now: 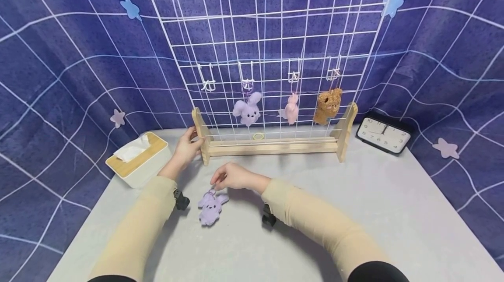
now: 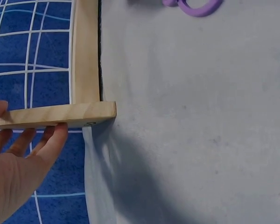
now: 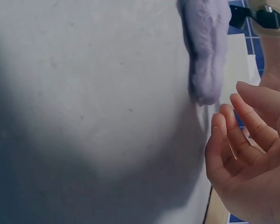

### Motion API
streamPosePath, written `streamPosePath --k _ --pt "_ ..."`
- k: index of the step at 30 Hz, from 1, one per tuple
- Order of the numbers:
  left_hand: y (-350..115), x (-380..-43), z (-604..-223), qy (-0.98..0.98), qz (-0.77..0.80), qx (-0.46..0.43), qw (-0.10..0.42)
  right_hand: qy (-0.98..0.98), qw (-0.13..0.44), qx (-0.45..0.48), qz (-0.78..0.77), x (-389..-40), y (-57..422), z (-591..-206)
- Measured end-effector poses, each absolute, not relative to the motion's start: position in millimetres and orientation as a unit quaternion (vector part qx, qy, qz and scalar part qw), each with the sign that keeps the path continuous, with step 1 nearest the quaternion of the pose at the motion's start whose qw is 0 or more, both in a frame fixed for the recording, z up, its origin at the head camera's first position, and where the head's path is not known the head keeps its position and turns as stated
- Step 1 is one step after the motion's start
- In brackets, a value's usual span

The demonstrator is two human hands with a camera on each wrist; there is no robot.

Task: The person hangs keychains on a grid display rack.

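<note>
My left hand point(image 1: 187, 147) grips the left wooden end post point(image 1: 202, 135) of a white wire grid rack point(image 1: 281, 21). The left wrist view shows the thumb on one face of that post and the fingertips point(image 2: 60, 130) on the other. On the table lies a lilac plush bunny keychain point(image 1: 211, 209), its purple ring point(image 2: 203, 8) showing at the top of the left wrist view. Beside the ring my right hand point(image 1: 235, 176) hovers with loosely bent fingers. In the right wrist view the right hand point(image 3: 252, 154) has a gap between thumb and fingers, close to the bunny point(image 3: 207, 56).
Several hooks hang on the grid. They hold a second lilac bunny point(image 1: 249, 110), a pink plush point(image 1: 292, 109) and a brown plush bear point(image 1: 328, 106); the leftmost hook point(image 1: 208, 84) is bare. A tissue box point(image 1: 145, 176) stands left, a black clock point(image 1: 383, 132) right.
</note>
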State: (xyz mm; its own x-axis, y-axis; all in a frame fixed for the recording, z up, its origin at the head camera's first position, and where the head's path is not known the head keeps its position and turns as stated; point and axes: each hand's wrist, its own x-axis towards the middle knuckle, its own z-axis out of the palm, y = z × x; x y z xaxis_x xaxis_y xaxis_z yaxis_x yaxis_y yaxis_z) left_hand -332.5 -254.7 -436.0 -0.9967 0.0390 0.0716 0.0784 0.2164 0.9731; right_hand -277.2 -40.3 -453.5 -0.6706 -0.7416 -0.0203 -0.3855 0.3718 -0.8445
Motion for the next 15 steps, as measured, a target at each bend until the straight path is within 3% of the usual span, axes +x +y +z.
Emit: streamPosePath --k 15 --pt "-254 -329 -430 -0.775 -0.631 -0.031 0.007 0.834 0.191 -0.357 -0.376 -282 -50 -468"
